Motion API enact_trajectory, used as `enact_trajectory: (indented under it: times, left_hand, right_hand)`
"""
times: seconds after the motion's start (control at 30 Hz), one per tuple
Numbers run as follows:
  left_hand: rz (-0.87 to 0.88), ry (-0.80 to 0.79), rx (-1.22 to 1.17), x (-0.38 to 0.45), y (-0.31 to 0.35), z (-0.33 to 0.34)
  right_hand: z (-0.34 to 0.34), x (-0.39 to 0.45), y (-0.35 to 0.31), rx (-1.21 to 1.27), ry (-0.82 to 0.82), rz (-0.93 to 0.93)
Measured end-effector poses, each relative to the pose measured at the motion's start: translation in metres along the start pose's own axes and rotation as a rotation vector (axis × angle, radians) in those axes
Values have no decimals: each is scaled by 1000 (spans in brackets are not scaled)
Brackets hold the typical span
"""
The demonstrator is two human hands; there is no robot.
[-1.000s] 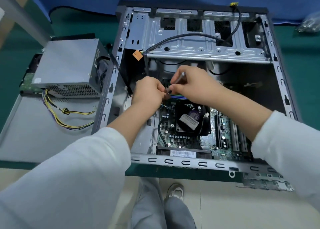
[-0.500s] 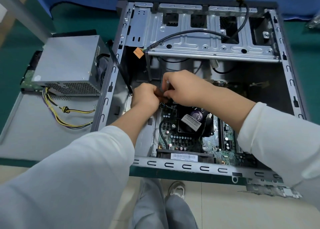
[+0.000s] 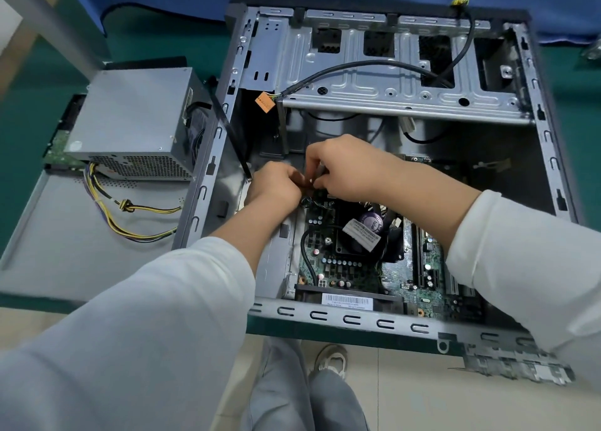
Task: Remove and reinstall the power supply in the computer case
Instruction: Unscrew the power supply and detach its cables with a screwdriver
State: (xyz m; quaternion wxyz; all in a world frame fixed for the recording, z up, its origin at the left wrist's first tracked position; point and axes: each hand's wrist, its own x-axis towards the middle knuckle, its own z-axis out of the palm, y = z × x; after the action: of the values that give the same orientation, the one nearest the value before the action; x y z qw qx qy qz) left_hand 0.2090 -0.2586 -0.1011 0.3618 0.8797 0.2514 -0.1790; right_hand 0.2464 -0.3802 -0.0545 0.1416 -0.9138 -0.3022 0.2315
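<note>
The grey power supply (image 3: 130, 121) stands outside the open computer case (image 3: 325, 316), to its left, with its yellow and black cables (image 3: 130, 209) trailing over a flat panel. Both hands meet inside the case at the upper left edge of the motherboard (image 3: 341, 268). My left hand (image 3: 276, 186) has its fingers curled and pinches a small connector (image 3: 311, 180). My right hand (image 3: 344, 167) pinches the same spot from the right, and a thin grey piece shows between its fingers. What the connector joins to is hidden by the hands.
The CPU fan (image 3: 361, 232) sits just below the hands. A black cable with an orange plug (image 3: 265, 102) hangs from the metal drive bay (image 3: 390, 82). The case's side panel (image 3: 65, 235) lies under the power supply. My legs and a shoe show below the table edge.
Both hands have closed in together at the motherboard's upper edge. The grey piece that stuck up from my right hand is now mostly hidden between the fingers. The power supply has not moved.
</note>
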Motion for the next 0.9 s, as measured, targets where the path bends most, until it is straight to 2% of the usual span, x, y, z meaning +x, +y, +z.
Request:
enact_trajectory:
  times: [0.2, 0.4, 0.53, 0.7, 0.9]
  left_hand:
    - [-3, -38, -37, 3, 0, 2]
    - [-65, -77, -107, 5, -2, 1]
    - [-138, -92, -179, 8, -3, 4]
    - [-123, -96, -245, 10, -4, 7]
    - [-28, -62, -163, 8, -5, 8]
  right_hand:
    - [-10, 1, -1, -138, -13, 26]
    - [-14, 6, -7, -465, 30, -84]
    - [-17, 7, -13, -587, 22, -150]
    - [-19, 6, -16, -639, 15, -169]
    - [-18, 8, -17, -559, -4, -126]
